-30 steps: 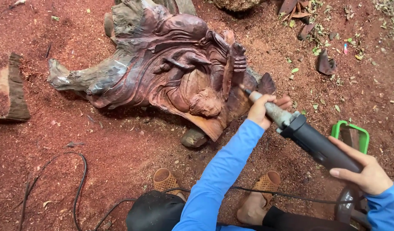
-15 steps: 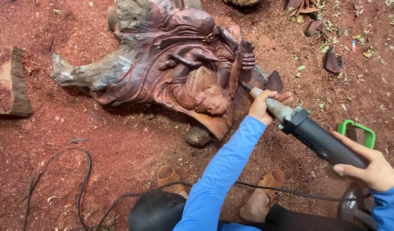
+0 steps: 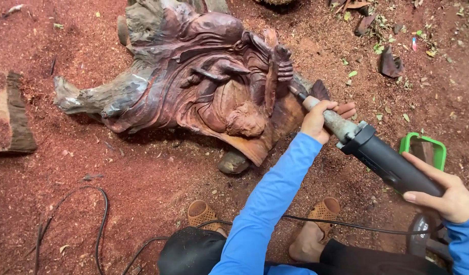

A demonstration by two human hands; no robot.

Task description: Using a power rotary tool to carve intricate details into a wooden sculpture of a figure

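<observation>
A large reddish-brown wooden carving (image 3: 193,86) of a figure lies on its side on sawdust-covered ground. A black and grey power carving tool (image 3: 377,155) points at the carving's right side, its tip against the wood near a carved hand. My left hand (image 3: 321,119) grips the tool's grey neck close to the tip. My right hand (image 3: 445,191) holds the black rear body of the tool. Both arms wear blue sleeves.
A wood block (image 3: 10,114) lies at the left edge. A small wedge (image 3: 233,162) props the carving. Black cables (image 3: 99,219) snake over the ground. A green-framed object (image 3: 423,147) sits behind the tool. My sandalled feet (image 3: 316,224) rest below.
The view has shifted slightly, so the carving sits a little lower and to the right. Both hands keep their hold on the tool, its tip still at the carving's right side.
</observation>
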